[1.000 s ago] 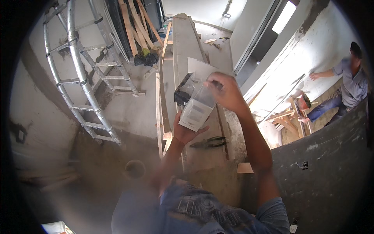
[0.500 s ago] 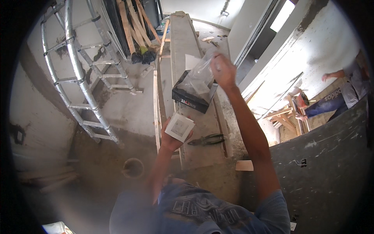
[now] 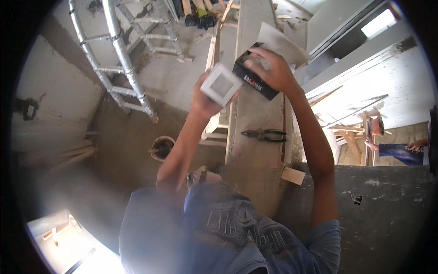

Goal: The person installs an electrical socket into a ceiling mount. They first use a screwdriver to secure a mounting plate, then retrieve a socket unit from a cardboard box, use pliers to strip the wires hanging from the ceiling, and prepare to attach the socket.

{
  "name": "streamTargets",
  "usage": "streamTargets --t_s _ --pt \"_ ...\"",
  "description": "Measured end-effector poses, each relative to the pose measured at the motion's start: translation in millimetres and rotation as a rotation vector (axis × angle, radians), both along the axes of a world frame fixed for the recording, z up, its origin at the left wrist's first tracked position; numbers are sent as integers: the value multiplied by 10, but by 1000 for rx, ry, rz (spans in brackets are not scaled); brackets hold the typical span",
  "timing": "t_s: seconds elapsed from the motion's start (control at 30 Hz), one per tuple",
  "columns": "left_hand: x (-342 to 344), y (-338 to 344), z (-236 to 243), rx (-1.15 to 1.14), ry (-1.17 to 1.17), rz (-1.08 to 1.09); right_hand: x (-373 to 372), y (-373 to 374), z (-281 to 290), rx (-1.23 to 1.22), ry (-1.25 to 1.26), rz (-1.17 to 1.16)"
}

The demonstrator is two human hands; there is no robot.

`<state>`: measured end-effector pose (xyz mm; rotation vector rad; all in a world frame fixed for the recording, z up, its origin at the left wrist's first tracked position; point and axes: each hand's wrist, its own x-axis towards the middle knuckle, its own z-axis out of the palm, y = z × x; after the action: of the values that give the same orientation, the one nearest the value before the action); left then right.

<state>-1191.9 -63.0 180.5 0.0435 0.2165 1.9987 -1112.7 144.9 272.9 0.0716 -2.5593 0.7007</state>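
My left hand [image 3: 206, 97] is closed round a white square wall plate [image 3: 221, 85], its framed face turned up toward me. My right hand [image 3: 275, 72] is at the open top of a black cardboard box [image 3: 259, 83], its partly blurred fingers stretched and apart over the opening, some fingertips hidden inside. The box lies on a long plank-like bench [image 3: 255, 112], just right of the wall plate. A pale sheet [image 3: 283, 43] sticks up behind my right hand; I cannot tell whether it is paper or plastic. Pliers with dark handles [image 3: 264, 134] lie on the bench nearer to me.
A metal ladder [image 3: 121, 55] stands at the left. On the floor below is a round bucket [image 3: 163, 148]. A small wood offcut [image 3: 293, 175] lies by the bench's near end. At the far right, part of another person [image 3: 401, 153] shows beside wooden pieces [image 3: 351, 139].
My right hand has come down from above the box to its opening, and the raised clear plastic bag no longer shows. The view has shifted. My left hand still holds the wall plate.
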Motion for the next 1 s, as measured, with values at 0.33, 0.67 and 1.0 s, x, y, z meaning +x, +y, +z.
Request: streamTargets --t_s 0.33,0.67,1.0 --pt "-44 249 358 -46 178 -47 -18 -313 -88 -126 18 164" --pt "-265 -210 -129 -57 -180 182 -194 766 -146 -364 189 -249" --pt "78 -1005 -663 -225 -261 405 -106 -360 -1517 301 -188 165"
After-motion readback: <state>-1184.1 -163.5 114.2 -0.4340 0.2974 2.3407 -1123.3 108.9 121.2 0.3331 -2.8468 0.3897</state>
